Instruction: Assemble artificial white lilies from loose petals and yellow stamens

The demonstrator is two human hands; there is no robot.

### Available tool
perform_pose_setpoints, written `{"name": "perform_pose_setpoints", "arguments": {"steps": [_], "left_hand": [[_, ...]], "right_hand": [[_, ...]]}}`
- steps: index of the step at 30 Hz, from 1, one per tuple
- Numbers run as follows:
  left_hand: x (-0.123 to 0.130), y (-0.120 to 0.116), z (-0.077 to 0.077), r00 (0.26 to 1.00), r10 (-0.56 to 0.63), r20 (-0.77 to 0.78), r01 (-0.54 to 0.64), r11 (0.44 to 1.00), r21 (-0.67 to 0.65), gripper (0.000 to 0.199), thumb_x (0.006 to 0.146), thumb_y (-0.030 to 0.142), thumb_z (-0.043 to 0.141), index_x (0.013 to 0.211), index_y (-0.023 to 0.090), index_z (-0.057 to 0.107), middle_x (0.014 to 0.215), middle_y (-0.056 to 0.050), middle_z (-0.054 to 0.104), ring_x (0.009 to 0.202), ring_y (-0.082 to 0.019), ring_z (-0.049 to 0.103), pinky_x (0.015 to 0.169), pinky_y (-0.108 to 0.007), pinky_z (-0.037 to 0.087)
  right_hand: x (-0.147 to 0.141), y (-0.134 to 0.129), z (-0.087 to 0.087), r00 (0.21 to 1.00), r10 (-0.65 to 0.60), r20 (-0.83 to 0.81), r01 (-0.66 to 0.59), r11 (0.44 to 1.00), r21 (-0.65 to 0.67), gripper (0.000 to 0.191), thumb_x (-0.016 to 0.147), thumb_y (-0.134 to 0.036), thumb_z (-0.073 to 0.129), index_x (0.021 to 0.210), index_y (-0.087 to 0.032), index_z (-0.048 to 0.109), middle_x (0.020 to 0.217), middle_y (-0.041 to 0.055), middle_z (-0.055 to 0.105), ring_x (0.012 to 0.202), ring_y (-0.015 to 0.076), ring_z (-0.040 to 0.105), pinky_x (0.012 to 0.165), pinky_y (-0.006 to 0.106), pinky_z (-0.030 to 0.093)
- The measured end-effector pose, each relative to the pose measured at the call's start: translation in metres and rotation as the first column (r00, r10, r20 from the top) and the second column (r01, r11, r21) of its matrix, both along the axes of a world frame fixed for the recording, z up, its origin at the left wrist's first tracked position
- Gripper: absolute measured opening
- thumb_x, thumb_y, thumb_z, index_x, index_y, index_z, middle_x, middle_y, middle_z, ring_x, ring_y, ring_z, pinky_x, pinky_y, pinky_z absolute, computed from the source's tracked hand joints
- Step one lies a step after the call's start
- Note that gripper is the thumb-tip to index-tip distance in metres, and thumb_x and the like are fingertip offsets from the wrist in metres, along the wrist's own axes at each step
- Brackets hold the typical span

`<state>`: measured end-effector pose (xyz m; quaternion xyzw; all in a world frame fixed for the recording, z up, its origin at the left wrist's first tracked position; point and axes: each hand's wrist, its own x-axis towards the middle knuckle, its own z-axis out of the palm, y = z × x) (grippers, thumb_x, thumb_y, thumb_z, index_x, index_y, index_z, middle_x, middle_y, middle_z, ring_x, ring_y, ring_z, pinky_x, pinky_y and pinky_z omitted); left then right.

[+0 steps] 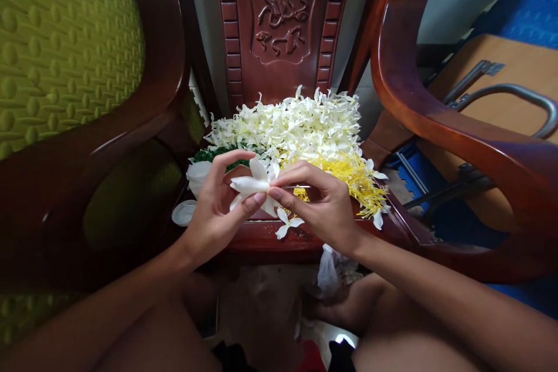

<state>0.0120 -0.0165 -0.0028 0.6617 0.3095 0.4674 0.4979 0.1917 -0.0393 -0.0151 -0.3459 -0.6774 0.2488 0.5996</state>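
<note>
A white flower (251, 183) with spread petals is held up between my two hands, above the front edge of the chair seat. My left hand (220, 203) grips it from the left, thumb on a petal and fingers curved round. From the right, my right hand (320, 200) pinches at the flower's centre, and a thin needle-like rod (300, 187) shows beside its fingers. Behind lies a heap of white flowers (300, 122), with yellow blossoms (349, 177) at its right front. A loose white flower (288, 222) rests on the seat edge below my right hand.
The carved wooden chair (283, 29) has armrests on both sides. White cups (199, 173) and a small white dish (183, 213) stand left of my left hand, near dark green material (213, 153). A plastic bag (329, 272) hangs below the seat. A folding chair (501, 87) is at right.
</note>
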Motion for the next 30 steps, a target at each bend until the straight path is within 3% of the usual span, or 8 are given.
{"name": "perform_pose_setpoints", "arguments": {"steps": [7,17,19,21,24,27,30], "left_hand": [[-0.002,0.004,-0.005,0.998,-0.07,0.004,0.07,0.993,-0.093,0.048,0.084,0.035,0.074,0.124,0.032,0.048,0.09,-0.001,0.064,0.073,-0.017,0.062,0.056,-0.025,0.047],[-0.007,0.002,-0.006,0.992,-0.12,0.047,0.125,0.984,-0.128,0.046,0.085,0.032,0.072,0.125,0.034,0.05,0.091,-0.001,0.059,0.07,-0.013,0.055,0.061,-0.025,0.047],[-0.006,0.003,-0.002,0.995,-0.085,0.048,0.092,0.981,-0.169,0.047,0.082,0.033,0.074,0.122,0.033,0.051,0.086,-0.001,0.057,0.068,-0.014,0.054,0.058,-0.025,0.046],[-0.005,0.004,0.002,0.995,-0.058,0.081,0.074,0.977,-0.201,0.048,0.077,0.035,0.076,0.118,0.03,0.053,0.081,0.0,0.053,0.067,-0.015,0.053,0.056,-0.026,0.045],[-0.007,0.006,0.002,0.99,-0.076,0.115,0.1,0.972,-0.213,0.045,0.075,0.034,0.077,0.114,0.029,0.056,0.078,0.001,0.052,0.065,-0.015,0.051,0.055,-0.025,0.044],[-0.011,0.007,-0.003,0.989,-0.135,0.067,0.146,0.972,-0.186,0.044,0.078,0.03,0.077,0.118,0.031,0.056,0.084,0.0,0.057,0.068,-0.014,0.053,0.057,-0.024,0.043],[-0.014,0.007,-0.008,0.984,-0.177,0.011,0.176,0.972,-0.154,0.048,0.08,0.029,0.077,0.122,0.032,0.055,0.094,-0.002,0.062,0.073,-0.015,0.057,0.062,-0.024,0.045]], "right_hand": [[0.006,-0.002,-0.001,0.995,-0.048,0.082,0.037,0.991,0.127,0.009,0.087,-0.02,0.075,0.094,-0.025,0.073,0.09,0.0007,0.075,0.085,0.015,0.07,0.078,0.033,0.058],[0.01,0.004,-0.002,0.99,0.071,0.126,-0.089,0.985,0.148,0.021,0.084,-0.02,0.078,0.103,-0.027,0.075,0.097,0.0007,0.07,0.089,0.0133,0.068,0.08,0.03,0.058],[0.012,0.007,-0.001,0.996,0.088,0.028,-0.09,0.994,0.057,0.024,0.083,-0.025,0.079,0.106,-0.028,0.074,0.1,0.0009,0.07,0.09,0.0131,0.067,0.077,0.028,0.058],[0.015,0.01,-0.002,0.992,0.037,-0.118,-0.051,0.992,-0.119,0.022,0.086,-0.033,0.076,0.107,-0.027,0.074,0.1,0.0012,0.071,0.087,0.0126,0.068,0.073,0.026,0.058],[0.018,0.016,-0.001,0.956,0.042,-0.289,-0.145,0.928,-0.342,0.024,0.089,-0.043,0.07,0.101,-0.023,0.073,0.088,0.0018,0.074,0.078,0.0121,0.069,0.071,0.026,0.058],[0.018,0.016,0.001,0.929,0.156,-0.335,-0.294,0.862,-0.413,0.026,0.084,-0.042,0.076,0.096,-0.02,0.073,0.077,0.0005,0.073,0.069,0.0119,0.069,0.066,0.026,0.059],[0.018,0.014,0.005,0.923,0.188,-0.337,-0.332,0.83,-0.447,0.023,0.075,-0.03,0.085,0.09,-0.019,0.073,0.078,-0.0008,0.075,0.069,0.0109,0.07,0.064,0.022,0.058]]}}
